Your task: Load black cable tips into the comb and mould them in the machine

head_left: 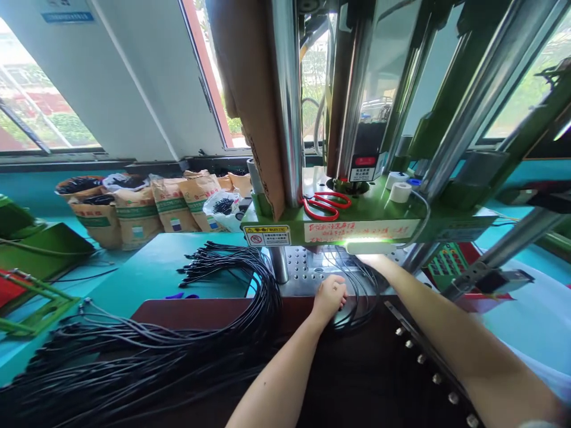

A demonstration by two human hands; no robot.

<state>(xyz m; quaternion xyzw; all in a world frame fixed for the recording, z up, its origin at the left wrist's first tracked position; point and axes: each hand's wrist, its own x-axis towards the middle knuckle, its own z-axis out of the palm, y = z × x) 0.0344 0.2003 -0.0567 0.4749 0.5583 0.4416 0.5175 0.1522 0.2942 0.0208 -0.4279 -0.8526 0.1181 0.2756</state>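
Note:
My left hand (331, 295) is curled, low over the front of the metal press bed (298, 267), beside several thin black cables; whatever its fingers hold is too small to make out. My right hand (372, 259) reaches under the green press plate, below a lit lamp (375, 246), and its fingers are hidden there. Black cables (366, 285) loop from the bed onto the dark front surface between my arms. A thick bundle of black cables (263, 285) with connector ends lies left of my left hand.
Red-handled scissors (325, 205) and white rolls (400, 192) lie on the green press plate (450, 223). Steel columns (288, 119) rise above. Paper sacks (172, 205) stand behind at left. A green tray (448, 267) is at right, near a bolted metal strip (422, 359).

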